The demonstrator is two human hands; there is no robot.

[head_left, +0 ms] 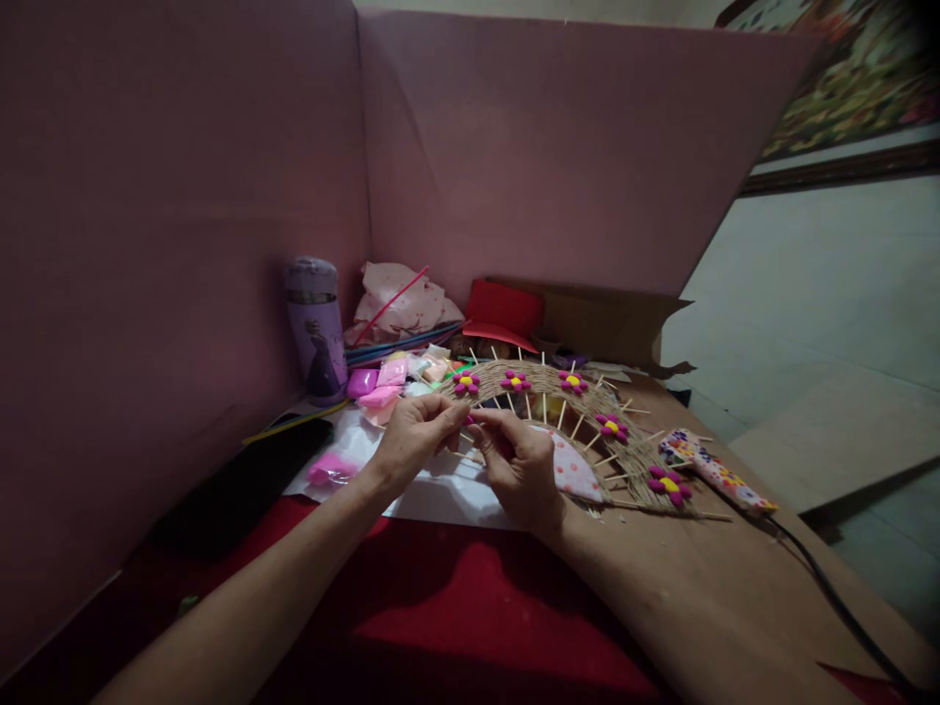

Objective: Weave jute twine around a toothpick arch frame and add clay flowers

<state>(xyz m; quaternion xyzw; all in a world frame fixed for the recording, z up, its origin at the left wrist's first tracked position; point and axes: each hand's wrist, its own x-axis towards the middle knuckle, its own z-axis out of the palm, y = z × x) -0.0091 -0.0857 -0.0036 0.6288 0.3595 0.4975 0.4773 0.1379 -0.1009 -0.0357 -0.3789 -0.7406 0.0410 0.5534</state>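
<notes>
Left hand (418,436) and right hand (523,472) pinch one pink bit (470,420), grips tight; the arc (587,397) lies at 1 o'clock.

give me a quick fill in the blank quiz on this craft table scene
1. The pink flowers on the woven arc have ___ centres.
2. The upright bottle is ___ in colour.
3. The flower-patterned tool lies to the ___ of the woven arc.
4. The left hand and right hand meet near the arc's ___ end.

Missing words: yellow; purple; right; left
</notes>
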